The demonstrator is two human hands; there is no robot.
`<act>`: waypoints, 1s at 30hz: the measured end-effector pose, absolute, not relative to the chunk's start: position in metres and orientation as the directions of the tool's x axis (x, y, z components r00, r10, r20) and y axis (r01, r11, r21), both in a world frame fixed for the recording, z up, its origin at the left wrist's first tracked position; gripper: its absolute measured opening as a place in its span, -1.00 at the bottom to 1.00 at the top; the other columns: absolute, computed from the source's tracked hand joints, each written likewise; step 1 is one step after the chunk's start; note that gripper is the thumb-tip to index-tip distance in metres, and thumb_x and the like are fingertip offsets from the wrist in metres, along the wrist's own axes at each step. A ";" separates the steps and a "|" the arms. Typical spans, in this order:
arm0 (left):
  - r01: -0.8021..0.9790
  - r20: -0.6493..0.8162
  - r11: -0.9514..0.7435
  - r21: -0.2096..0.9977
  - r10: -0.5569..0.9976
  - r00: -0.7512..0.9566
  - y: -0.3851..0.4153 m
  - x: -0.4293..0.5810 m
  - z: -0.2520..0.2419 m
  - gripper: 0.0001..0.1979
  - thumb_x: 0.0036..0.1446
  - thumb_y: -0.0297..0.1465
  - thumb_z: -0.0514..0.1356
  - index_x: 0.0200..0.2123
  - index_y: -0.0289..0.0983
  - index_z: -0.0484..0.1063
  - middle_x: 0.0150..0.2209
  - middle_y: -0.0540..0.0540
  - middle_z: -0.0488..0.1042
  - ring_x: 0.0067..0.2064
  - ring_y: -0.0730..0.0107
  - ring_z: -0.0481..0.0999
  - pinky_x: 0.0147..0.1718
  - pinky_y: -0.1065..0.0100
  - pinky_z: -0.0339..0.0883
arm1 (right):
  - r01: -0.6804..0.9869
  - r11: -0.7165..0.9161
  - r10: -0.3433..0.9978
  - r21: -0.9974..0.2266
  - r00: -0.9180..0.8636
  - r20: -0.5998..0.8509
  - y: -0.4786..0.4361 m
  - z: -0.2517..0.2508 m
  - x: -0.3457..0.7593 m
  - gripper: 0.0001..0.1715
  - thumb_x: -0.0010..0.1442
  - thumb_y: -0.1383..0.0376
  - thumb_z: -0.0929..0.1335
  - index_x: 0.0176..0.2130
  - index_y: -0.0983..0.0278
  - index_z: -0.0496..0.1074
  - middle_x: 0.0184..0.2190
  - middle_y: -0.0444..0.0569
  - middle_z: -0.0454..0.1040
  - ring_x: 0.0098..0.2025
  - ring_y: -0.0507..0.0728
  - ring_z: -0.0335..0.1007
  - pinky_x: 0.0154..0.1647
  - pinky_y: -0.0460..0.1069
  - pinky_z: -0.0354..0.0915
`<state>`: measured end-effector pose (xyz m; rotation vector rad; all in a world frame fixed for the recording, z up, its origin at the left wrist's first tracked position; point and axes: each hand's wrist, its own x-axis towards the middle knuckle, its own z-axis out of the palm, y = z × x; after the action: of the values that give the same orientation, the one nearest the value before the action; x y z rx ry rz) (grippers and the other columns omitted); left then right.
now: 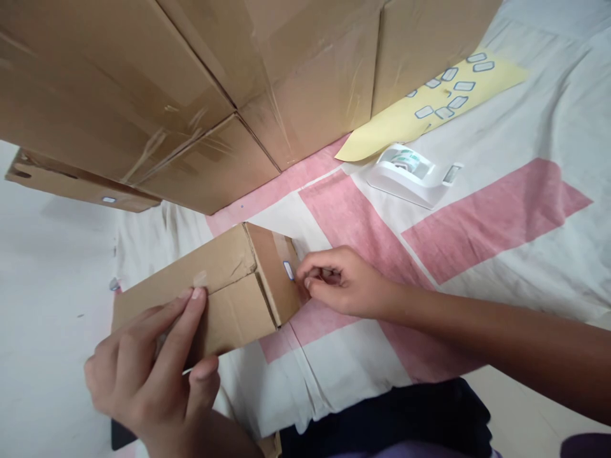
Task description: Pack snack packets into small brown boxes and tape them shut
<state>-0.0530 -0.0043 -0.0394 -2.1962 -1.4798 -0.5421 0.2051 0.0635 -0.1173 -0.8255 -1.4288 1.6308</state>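
Observation:
A small closed cardboard box (pixel 229 254) lies on the cloth in front of me, a strip of clear tape on its end. A small white label with a blue border (pixel 288 270) is on that end face. My left hand (pixel 147 362) rests on the box top, index and middle fingertips at a small piece of clear tape (pixel 200 278), thumb apart. Close beside the label, my right hand (pixel 337 280) has its fingers curled, thumb and index tips together at the end face. Whatever may be between those tips is hidden.
Large taped cardboard boxes (pixel 305 83) stand at the back. Right of them lie a yellow sheet with several blue-bordered labels (pixel 429 114) and a white tape dispenser (pixel 415 175). Another labelled box (pixel 81 184) is at left. A wrinkled pink-and-white cloth (pixel 506 280) covers the surface.

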 end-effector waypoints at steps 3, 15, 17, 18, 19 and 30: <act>0.918 0.545 -0.360 -0.164 0.743 0.389 -0.003 -0.056 -0.040 -0.44 0.34 -0.09 -0.06 0.28 -0.09 0.40 -0.06 -0.28 0.60 -0.15 -0.15 0.57 -0.28 -0.04 0.27 | -0.150 -0.043 0.879 -0.988 -0.475 0.033 0.064 -0.119 0.204 -0.73 0.08 0.44 0.33 -0.18 0.28 0.48 -0.49 -0.21 0.36 -0.46 -0.02 0.25 -0.41 -0.09 0.21; 0.920 0.554 -0.375 -0.114 0.745 0.372 -0.004 -0.052 -0.040 -0.47 0.35 -0.12 -0.02 0.28 -0.09 0.40 -0.03 -0.26 0.59 -0.10 -0.11 0.56 -0.17 -0.05 0.31 | -0.188 -0.017 0.891 -0.982 -0.448 0.071 0.068 -0.121 0.204 -0.61 0.09 0.46 0.33 -0.07 0.32 0.55 -0.47 -0.20 0.38 -0.49 -0.04 0.25 -0.45 -0.10 0.21; 0.918 0.554 -0.379 -0.114 0.743 0.375 -0.003 -0.052 -0.042 -0.47 0.36 -0.11 -0.02 0.28 -0.09 0.40 -0.02 -0.25 0.59 -0.08 -0.08 0.56 -0.13 -0.02 0.30 | -0.189 0.005 0.896 -0.982 -0.435 0.088 0.068 -0.121 0.204 -0.53 0.09 0.45 0.33 0.00 0.34 0.55 -0.46 -0.19 0.39 -0.49 -0.04 0.24 -0.45 -0.10 0.21; 0.919 0.552 -0.380 -0.109 0.746 0.373 -0.003 -0.052 -0.042 -0.47 0.36 -0.11 -0.02 0.29 -0.10 0.40 -0.01 -0.26 0.58 -0.07 -0.07 0.55 -0.12 -0.01 0.29 | -0.187 0.010 0.895 -0.982 -0.436 0.092 0.068 -0.122 0.204 -0.51 0.10 0.44 0.33 0.02 0.34 0.56 -0.46 -0.19 0.40 -0.50 -0.05 0.24 -0.46 -0.10 0.20; 0.920 0.556 -0.378 -0.099 0.746 0.366 -0.003 -0.052 -0.043 -0.47 0.37 -0.10 -0.02 0.28 -0.10 0.40 -0.01 -0.26 0.58 -0.06 -0.06 0.55 -0.10 0.00 0.29 | -0.181 0.011 0.894 -0.983 -0.438 0.090 0.068 -0.122 0.204 -0.50 0.10 0.43 0.32 0.03 0.35 0.57 -0.47 -0.19 0.41 -0.50 -0.04 0.23 -0.46 -0.10 0.20; 0.904 0.575 -0.411 -0.115 0.715 0.398 0.000 -0.050 -0.040 -0.51 0.36 -0.15 0.03 0.27 -0.14 0.42 -0.03 -0.27 0.61 -0.08 -0.06 0.55 -0.13 0.06 0.27 | -0.002 0.247 0.838 -0.969 -0.502 0.215 0.072 -0.123 0.214 -0.27 0.11 0.33 0.41 0.27 0.28 0.42 -0.02 0.07 0.53 -0.07 0.15 0.48 -0.08 0.04 0.41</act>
<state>-0.0495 0.0001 -0.0400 -2.2503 -1.3905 -0.6259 0.2136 0.0721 -0.1228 -0.7747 -1.7350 1.3495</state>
